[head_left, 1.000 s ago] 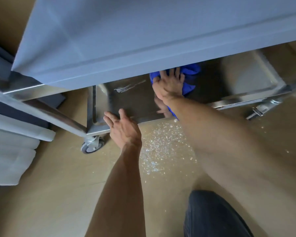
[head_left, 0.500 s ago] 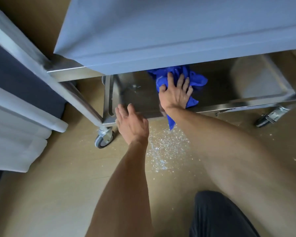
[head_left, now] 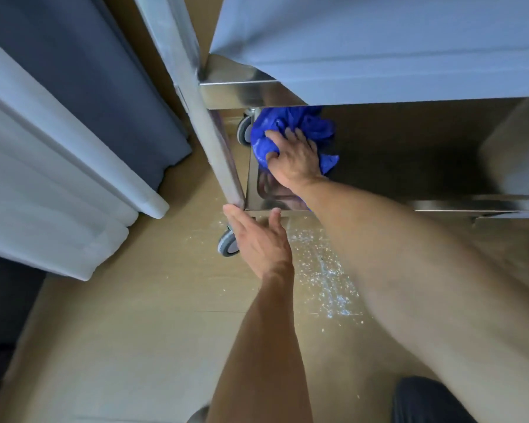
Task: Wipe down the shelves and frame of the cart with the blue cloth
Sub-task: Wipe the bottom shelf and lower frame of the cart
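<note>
Head view: right hand (head_left: 293, 160) sits just above the middle of the frame, fingers curled into the bunched blue cloth (head_left: 290, 129) and pressing it onto the bottom shelf (head_left: 394, 160) of the cart. Compared with half a second ago, cloth and hand have slid leftward to the shelf's left end, beside the upright post (head_left: 202, 111) and near the rear caster (head_left: 244, 131); I judge this stroke has reached the corner, so that end of the lower shelf is nearly covered, with the post and frame not yet wiped. Left hand (head_left: 257, 239) lies below, fingers straight and relaxed, fingertips touching the shelf's front rim (head_left: 287, 206) at the near corner, gripping nothing and seemingly steadying the cart. Crumpled as it is, the cloth has no clear long axis; the shelf runs left to right across the frame. White specks (head_left: 324, 270) scatter on the wooden floor (head_left: 119, 331) below centre, by the front caster (head_left: 228, 244)
</note>
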